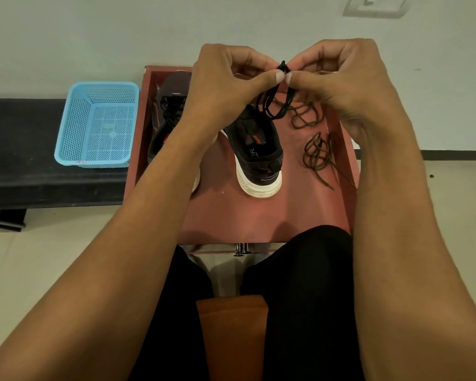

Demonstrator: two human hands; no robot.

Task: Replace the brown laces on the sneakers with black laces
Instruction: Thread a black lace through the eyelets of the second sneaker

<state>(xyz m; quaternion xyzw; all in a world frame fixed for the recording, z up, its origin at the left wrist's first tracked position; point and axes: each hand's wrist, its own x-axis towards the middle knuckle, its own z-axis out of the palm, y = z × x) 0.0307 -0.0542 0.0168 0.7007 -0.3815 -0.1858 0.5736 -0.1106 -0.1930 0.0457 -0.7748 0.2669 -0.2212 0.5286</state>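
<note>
Two black sneakers with white soles stand on a red tray (pixel 259 215). The left sneaker (pixel 168 119) has black laces in it and is partly hidden by my left forearm. The right sneaker (pixel 259 152) stands heel toward me. Above it, my left hand (pixel 226 75) and my right hand (pixel 341 75) both pinch a bundled black lace (pixel 275 103), whose loops hang down between them. Two brown laces lie loose on the tray's right side, one further back (pixel 302 114) and one nearer (pixel 319 155).
A blue plastic basket (pixel 96 125), with nothing in it, sits on a black bench (pixel 19 160) left of the tray. A pale wall rises behind. My knees in black trousers and an orange seat (pixel 231 336) fill the foreground over a tiled floor.
</note>
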